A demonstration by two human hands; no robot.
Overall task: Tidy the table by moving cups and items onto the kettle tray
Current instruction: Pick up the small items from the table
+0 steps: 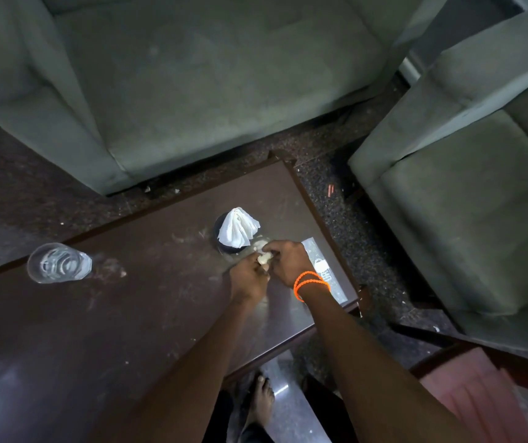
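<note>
Dark brown wood, scuffed and dusted with pale smears, makes up the low table [122, 314] that fills the lower left of the view. Near its far left edge stands a clear drinking glass [59, 263], well apart from everything else. Toward the far right corner a dark round holder [224, 247] carries a bunch of white paper napkins [238, 227]. Just beside it, both hands meet over the tabletop: the left hand [248, 278] and the right hand [285, 262] have their fingers curled around a small pale crumpled item [264, 258], possibly a wad of paper, held between them; what it is exactly cannot be told. Two orange bead bracelets [310, 282] circle the right wrist. Under the right hand, along the table's right edge, lies a flat shiny card or packet [323, 266] with printing too blurred to read. Grey-green upholstered sofas stand around the table: one [192, 75] beyond it, another [464, 203] to the right. Dark speckled flooring [336, 193] runs between them. A bare foot [261, 401] shows below the table's near edge.
</note>
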